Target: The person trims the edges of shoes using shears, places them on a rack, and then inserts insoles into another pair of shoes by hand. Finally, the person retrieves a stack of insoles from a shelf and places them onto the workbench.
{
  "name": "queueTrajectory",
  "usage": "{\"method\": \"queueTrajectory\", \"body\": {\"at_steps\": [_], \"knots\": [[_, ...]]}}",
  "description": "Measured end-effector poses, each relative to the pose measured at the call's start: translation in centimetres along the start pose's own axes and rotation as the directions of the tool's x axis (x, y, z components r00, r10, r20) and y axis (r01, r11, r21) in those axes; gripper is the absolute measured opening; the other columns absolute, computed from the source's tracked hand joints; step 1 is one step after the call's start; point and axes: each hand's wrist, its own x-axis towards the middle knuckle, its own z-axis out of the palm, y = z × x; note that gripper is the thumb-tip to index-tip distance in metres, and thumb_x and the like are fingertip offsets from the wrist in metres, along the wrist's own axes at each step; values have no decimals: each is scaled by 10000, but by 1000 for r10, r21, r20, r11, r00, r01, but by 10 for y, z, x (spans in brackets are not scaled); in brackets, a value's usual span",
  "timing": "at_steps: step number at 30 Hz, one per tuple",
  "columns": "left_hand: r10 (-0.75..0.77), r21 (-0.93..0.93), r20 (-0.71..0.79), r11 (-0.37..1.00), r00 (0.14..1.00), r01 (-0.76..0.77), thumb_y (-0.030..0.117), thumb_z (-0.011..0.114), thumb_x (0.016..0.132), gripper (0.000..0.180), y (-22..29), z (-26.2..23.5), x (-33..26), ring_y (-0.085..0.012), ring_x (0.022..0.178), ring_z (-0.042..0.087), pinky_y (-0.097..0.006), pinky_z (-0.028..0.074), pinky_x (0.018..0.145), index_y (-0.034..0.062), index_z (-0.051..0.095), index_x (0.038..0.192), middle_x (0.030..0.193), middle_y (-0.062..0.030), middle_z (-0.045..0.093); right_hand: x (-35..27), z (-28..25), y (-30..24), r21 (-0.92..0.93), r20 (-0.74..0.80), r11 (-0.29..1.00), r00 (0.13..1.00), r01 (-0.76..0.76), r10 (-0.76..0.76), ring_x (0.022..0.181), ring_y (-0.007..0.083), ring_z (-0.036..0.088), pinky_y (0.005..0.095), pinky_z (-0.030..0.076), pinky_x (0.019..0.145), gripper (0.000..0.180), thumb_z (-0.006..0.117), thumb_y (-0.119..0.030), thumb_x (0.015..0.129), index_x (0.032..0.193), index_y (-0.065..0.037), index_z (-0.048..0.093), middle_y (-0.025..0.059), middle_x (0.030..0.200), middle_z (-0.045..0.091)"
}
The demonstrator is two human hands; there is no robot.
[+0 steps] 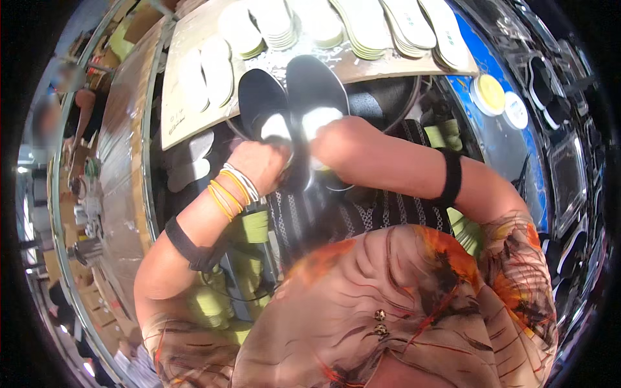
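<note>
Two black slip-on shoes stand side by side before me, toes pointing away, with white showing in their openings. My left hand, with white and yellow bands at its wrist, is closed at the heel end of the left shoe. My right hand is closed at the opening of the right shoe. Its fingertips are hidden by the hand itself and the shoe. The toe of each shoe reaches up to the near edge of a pale board.
Several stacks of white insoles lie along the board. On the blue surface at the right are a yellow-topped tub and a white lid. More black shoes sit on a rack at far right. Pale green stacks lie below my left arm.
</note>
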Motion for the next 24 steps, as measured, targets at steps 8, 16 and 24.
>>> {"method": "queueTrajectory", "body": {"at_steps": [8, 16, 24], "knots": [[97, 221, 517, 945, 851, -242, 163, 575, 692, 132, 16, 0, 40, -268, 757, 638, -349, 504, 650, 106, 681, 746, 789, -112, 652, 33, 15, -8, -217, 640, 969, 767, 116, 52, 710, 223, 627, 360, 488, 586, 128, 605, -188, 669, 744, -116, 679, 57, 750, 647], [377, -631, 724, 700, 578, 334, 391, 685, 706, 424, -49, 3, 70, -124, 651, 531, -275, 444, 595, 27, 633, 917, 733, -14, 604, 45, -8, 24, 339, 750, 937, 624, -81, -218, 830, 262, 610, 346, 469, 675, 341, 720, -240, 598, 835, 0, 670, 142, 894, 647], [101, -956, 236, 199, 966, 213, 164, 482, 896, 176, -19, -84, 70, -45, 573, 489, -190, 413, 525, 50, 608, 944, 762, 1, 593, -31, -36, 31, 287, -292, 958, 952, -4, 91, 654, 314, 606, 431, 474, 610, 125, 554, -90, 599, 698, -21, 590, 138, 680, 606]]}}
